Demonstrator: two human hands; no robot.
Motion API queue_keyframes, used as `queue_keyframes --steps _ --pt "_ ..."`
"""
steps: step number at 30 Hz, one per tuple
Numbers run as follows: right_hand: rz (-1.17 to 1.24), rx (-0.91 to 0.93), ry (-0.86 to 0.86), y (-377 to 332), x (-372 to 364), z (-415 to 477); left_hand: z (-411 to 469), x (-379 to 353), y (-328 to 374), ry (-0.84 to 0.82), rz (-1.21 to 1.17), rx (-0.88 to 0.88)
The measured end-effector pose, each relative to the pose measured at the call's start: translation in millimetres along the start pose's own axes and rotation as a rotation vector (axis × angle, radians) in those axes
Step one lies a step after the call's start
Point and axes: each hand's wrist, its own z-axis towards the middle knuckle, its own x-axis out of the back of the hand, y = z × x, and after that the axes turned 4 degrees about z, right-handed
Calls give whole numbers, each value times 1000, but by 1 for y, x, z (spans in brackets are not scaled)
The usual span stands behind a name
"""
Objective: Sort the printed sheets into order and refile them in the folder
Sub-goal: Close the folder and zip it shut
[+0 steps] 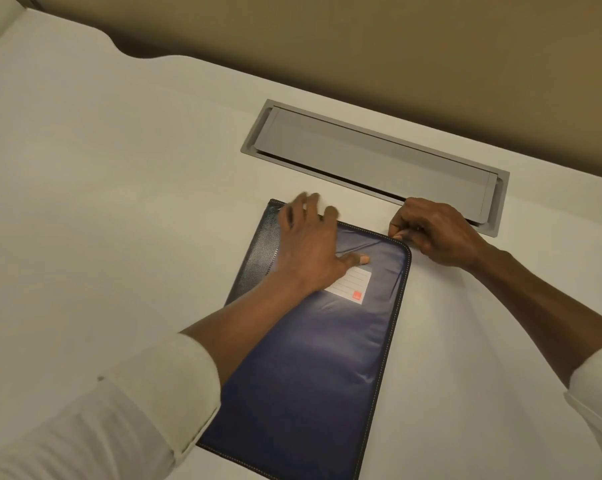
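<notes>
Folder: blue folder (310,375) lies closed on the table (119,202), its top end just short of the grey hatch (379,157) along the far edge.
Left hand (310,251): flat, fingers spread, pressing the cover, apparently to steady it.
Right hand (438,233): pinching what is likely the zip pull (398,237) at the folder's far right corner.
Contents: no printed sheets in view.

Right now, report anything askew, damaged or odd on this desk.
Nothing stands out. The dark blue stitched folder lies flat on the white desk, its cover creased beside the pressing left hand; the right hand pinches at its far corner.
</notes>
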Motion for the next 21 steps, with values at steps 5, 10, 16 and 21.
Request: queue_keyframes --steps 5,10,16,21 --pt "31 -13 6 3 3 -4 -19 4 -29 -88 -117 385" --pt "18 -26 35 -1 -1 -1 -22 -4 -40 31 -358 379" --pt "-64 44 2 -10 -3 15 -22 -8 -45 99 -343 339" --pt "-101 42 -14 1 6 1 -20 -9 -44 88 -271 324"
